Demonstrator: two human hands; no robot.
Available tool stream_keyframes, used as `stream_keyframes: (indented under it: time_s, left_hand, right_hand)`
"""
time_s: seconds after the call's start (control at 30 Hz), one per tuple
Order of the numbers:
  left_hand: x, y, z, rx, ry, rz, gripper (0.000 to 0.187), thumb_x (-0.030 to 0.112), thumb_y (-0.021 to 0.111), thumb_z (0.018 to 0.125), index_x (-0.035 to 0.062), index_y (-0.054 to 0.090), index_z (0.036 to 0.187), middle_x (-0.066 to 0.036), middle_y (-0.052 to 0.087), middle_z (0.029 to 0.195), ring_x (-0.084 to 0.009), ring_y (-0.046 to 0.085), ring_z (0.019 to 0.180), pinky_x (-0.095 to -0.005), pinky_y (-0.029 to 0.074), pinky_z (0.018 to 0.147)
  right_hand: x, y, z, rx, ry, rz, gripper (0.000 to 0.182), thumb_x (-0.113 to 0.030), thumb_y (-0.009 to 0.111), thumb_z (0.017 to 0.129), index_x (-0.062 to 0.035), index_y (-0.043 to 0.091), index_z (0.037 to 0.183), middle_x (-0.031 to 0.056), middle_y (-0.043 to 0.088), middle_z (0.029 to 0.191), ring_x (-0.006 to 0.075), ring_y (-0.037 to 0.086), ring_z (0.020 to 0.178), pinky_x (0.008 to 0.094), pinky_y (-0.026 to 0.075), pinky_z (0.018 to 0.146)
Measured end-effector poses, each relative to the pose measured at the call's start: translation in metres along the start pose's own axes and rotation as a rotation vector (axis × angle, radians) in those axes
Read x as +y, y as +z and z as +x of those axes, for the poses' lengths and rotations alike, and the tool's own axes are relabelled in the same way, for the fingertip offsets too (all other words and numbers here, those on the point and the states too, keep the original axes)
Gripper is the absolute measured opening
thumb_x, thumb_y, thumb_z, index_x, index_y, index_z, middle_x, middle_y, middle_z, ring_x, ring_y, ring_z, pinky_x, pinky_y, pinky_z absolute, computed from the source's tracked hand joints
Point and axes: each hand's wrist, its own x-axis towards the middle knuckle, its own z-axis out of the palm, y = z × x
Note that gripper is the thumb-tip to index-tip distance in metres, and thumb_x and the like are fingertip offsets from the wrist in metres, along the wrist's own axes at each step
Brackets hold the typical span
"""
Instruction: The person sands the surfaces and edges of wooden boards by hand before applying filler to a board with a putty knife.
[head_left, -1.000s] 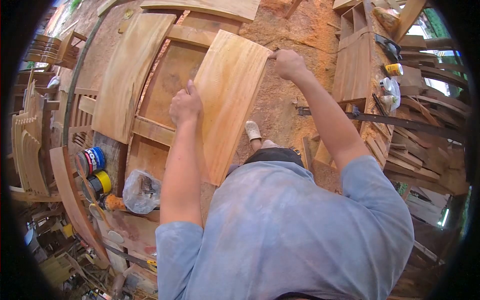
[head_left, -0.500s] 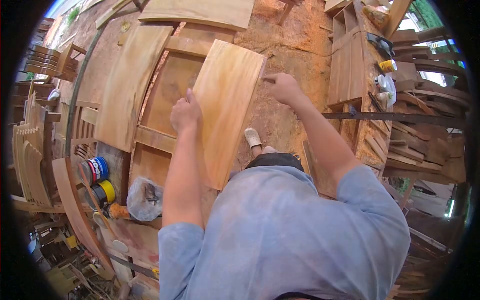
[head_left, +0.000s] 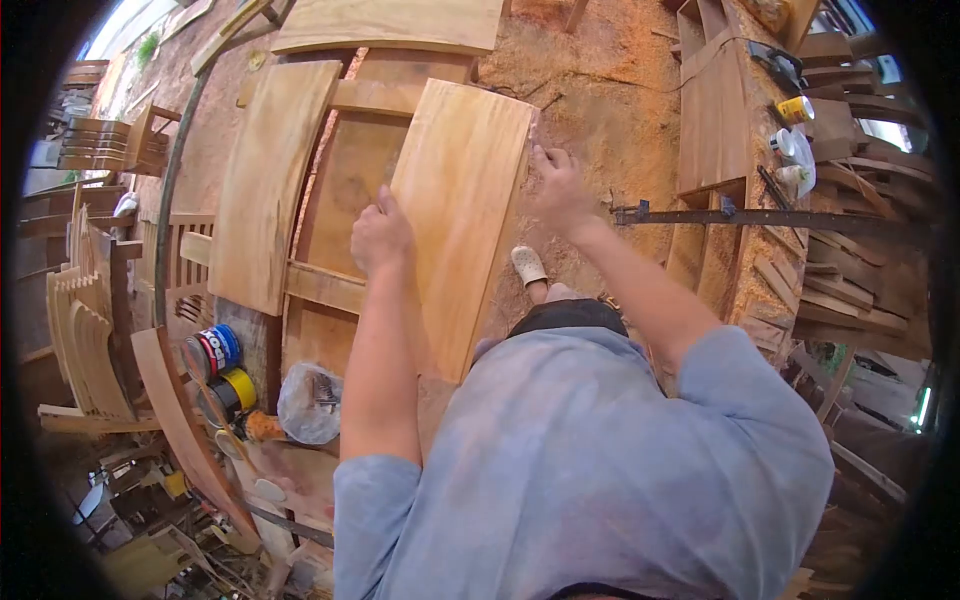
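A light wooden panel (head_left: 462,200) lies tilted in front of me, partly over a wooden frame (head_left: 325,285) with recessed sections. My left hand (head_left: 383,235) is closed on the panel's left edge, its thumb pointing up along the board. At the panel's upper right edge is my right hand (head_left: 563,188), with bent fingers close together and the fingertips at the edge. Whether something small sits between those fingers is hidden. A second wooden panel (head_left: 270,185) rests left of the frame, and another board (head_left: 390,22) lies across the top.
Paint cans (head_left: 220,348) and a clear plastic bag (head_left: 309,404) stand at the lower left. To the right is a wooden cabinet (head_left: 712,110), with a long dark metal bar (head_left: 760,217) jutting toward me. Sawdust covers the ground (head_left: 580,80).
My right hand has slid slightly down along the panel's edge, and its extended forefinger is now bent. My left hand stays on the panel. The whole view has shifted a little.
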Motion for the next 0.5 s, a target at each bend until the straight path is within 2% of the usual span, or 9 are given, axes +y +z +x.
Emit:
stream_keyframes:
  time_s: [0.03,0.17,0.23,0.33,0.47,0.5]
  left_hand:
    - [0.0,0.001,0.002,0.006,0.006,-0.005,0.071,0.053,0.028,0.101,-0.0039,0.07,0.099,-0.026,0.069,0.103,-0.0413,0.066,0.1,-0.05,0.049,0.09]
    - [0.0,0.002,0.002,0.017,-0.003,0.002,0.071,0.053,0.029,0.1,-0.0042,0.07,0.099,-0.027,0.068,0.104,-0.0415,0.066,0.101,-0.0502,0.05,0.089]
    - [0.0,-0.003,0.001,-0.004,0.017,-0.043,0.07,0.052,0.029,0.101,-0.0044,0.07,0.1,-0.027,0.068,0.104,-0.0416,0.066,0.101,-0.05,0.05,0.089]
    - [0.001,-0.004,0.0,-0.005,0.005,-0.058,0.07,0.052,0.029,0.1,-0.0047,0.07,0.101,-0.028,0.068,0.104,-0.0423,0.065,0.101,-0.0506,0.049,0.09]
    - [-0.003,-0.003,0.002,-0.003,0.012,-0.081,0.07,0.052,0.029,0.1,-0.0052,0.069,0.102,-0.029,0.067,0.104,-0.0432,0.065,0.102,-0.0514,0.048,0.092]
    - [-0.004,-0.001,0.004,-0.016,0.015,-0.089,0.07,0.052,0.029,0.1,-0.0052,0.069,0.102,-0.029,0.067,0.104,-0.0437,0.065,0.102,-0.0517,0.048,0.092]
  right_hand:
    - [0.006,-0.014,0.003,-0.073,-0.06,-0.062,0.054,-0.004,0.052,0.08,-0.0023,0.055,0.134,0.0234,0.058,0.118,0.0413,0.053,0.111,0.0475,0.046,0.095]
    - [0.031,-0.043,0.051,-0.205,-0.021,-0.197,0.05,-0.006,0.053,0.079,-0.0063,0.062,0.128,0.023,0.062,0.118,0.0415,0.057,0.111,0.0466,0.048,0.096]
    - [0.015,-0.063,0.084,-0.343,0.167,-0.04,0.045,-0.007,0.054,0.079,-0.0067,0.066,0.123,0.0214,0.064,0.12,0.0344,0.06,0.114,0.0401,0.047,0.099]
    - [0.006,-0.062,0.112,-0.399,0.199,-0.112,0.041,-0.008,0.054,0.081,-0.0096,0.068,0.12,0.0187,0.067,0.117,0.0333,0.063,0.109,0.0383,0.05,0.096]
    - [0.011,-0.049,0.126,-0.445,0.213,-0.183,0.04,-0.009,0.053,0.083,-0.0086,0.068,0.12,0.0189,0.067,0.115,0.0337,0.064,0.108,0.0383,0.051,0.095]
    - [0.011,-0.047,0.128,-0.454,0.216,-0.19,0.036,-0.01,0.053,0.083,-0.0077,0.069,0.115,0.0207,0.067,0.115,0.035,0.064,0.109,0.0402,0.05,0.096]
